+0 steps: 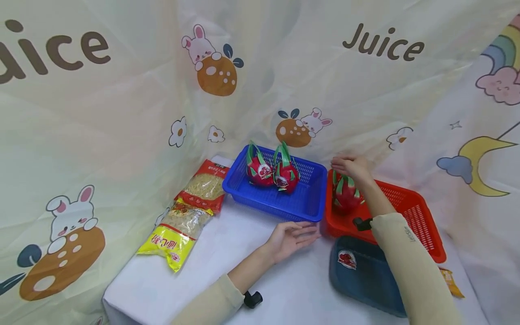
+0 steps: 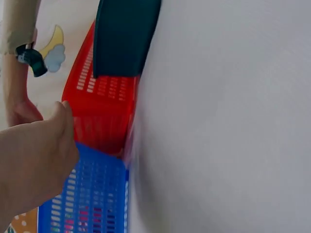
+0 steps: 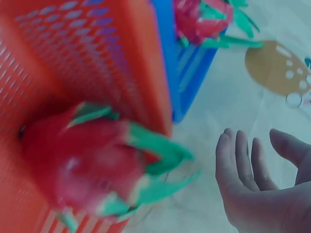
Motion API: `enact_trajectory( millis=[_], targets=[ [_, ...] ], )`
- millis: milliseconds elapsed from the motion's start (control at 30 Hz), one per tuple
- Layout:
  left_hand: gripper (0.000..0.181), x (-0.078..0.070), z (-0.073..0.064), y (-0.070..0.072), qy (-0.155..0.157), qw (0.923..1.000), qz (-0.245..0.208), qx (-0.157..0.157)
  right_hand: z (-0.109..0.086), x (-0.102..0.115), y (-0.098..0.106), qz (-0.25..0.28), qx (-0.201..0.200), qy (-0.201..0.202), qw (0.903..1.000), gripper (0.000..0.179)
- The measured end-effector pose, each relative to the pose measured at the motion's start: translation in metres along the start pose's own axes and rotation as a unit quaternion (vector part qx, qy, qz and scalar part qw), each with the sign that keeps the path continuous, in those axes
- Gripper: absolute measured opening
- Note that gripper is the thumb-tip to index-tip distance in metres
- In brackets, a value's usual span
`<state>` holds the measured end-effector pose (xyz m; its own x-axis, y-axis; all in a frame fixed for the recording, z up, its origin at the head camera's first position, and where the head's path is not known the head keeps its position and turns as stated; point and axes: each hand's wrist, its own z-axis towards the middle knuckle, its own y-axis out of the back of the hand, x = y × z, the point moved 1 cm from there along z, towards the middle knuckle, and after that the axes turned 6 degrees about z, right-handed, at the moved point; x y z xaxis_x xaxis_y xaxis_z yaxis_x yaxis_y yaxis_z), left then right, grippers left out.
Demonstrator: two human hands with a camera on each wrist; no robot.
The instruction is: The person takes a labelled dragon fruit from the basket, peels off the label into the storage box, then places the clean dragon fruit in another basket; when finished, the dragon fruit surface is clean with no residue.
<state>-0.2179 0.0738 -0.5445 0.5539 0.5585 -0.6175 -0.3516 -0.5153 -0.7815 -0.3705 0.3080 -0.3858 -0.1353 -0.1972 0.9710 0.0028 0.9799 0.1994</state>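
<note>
My right hand [image 1: 352,167] is over the back left end of the red basket [image 1: 400,196], its fingers extended and holding nothing. Just below it, a pink dragon fruit [image 1: 347,197] with green leaf tips lies in that basket; the right wrist view shows the fruit [image 3: 87,160] apart from the hand [image 3: 257,184]. My left hand [image 1: 290,241] hovers palm up by the near right corner of the blue basket [image 1: 248,190], fingers loosely straight, with nothing in it. Two more dragon fruits, one on the left [image 1: 257,169] and one beside it [image 1: 287,176], sit in the blue basket.
A dark teal tray [image 1: 365,282] with a round sticker [image 1: 347,259] stands in front of the red basket, partly behind my right sleeve. Two food packets, one red [image 1: 205,183] and one yellow [image 1: 174,234], lie at the left. A small orange packet [image 1: 452,283] is at the right edge.
</note>
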Motion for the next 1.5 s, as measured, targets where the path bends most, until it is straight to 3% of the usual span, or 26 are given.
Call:
enact_trajectory(
  millis=[167,300,500,733,933,1233,1400,1500],
  targets=[
    [0.064,-0.015,-0.011,0.017,-0.027,0.9994,0.001,-0.021,0.013,0.006,-0.033,-0.012,0.010,-0.006,0.9999,0.052],
    [0.058,-0.025,-0.019,0.028,-0.054,0.9977,-0.003,-0.040,0.025,0.007,-0.057,0.002,0.043,-0.017,0.9989,0.049],
    [0.057,-0.042,-0.029,0.033,-0.088,0.9933,-0.015,-0.074,0.039,0.011,-0.087,0.023,0.082,-0.028,0.9960,0.049],
    [0.054,-0.046,-0.035,0.037,-0.120,0.9868,-0.015,-0.108,0.054,0.010,-0.118,0.033,0.069,-0.024,0.9968,0.042],
    [0.054,-0.047,-0.039,0.042,-0.142,0.9841,-0.027,-0.103,0.060,0.005,-0.129,0.041,0.050,-0.019,0.9977,0.040],
    [0.061,-0.046,-0.038,0.044,-0.142,0.9862,-0.030,-0.079,0.063,-0.006,-0.129,0.014,0.040,-0.023,0.9988,0.039],
    [0.062,-0.046,-0.040,0.043,-0.139,0.9866,-0.036,-0.077,0.059,-0.009,-0.131,-0.018,0.034,-0.024,0.9990,0.037],
    [0.062,-0.048,-0.041,0.044,-0.143,0.9858,-0.039,-0.078,0.054,-0.009,-0.131,-0.010,0.035,-0.020,0.9991,0.037]
  ],
)
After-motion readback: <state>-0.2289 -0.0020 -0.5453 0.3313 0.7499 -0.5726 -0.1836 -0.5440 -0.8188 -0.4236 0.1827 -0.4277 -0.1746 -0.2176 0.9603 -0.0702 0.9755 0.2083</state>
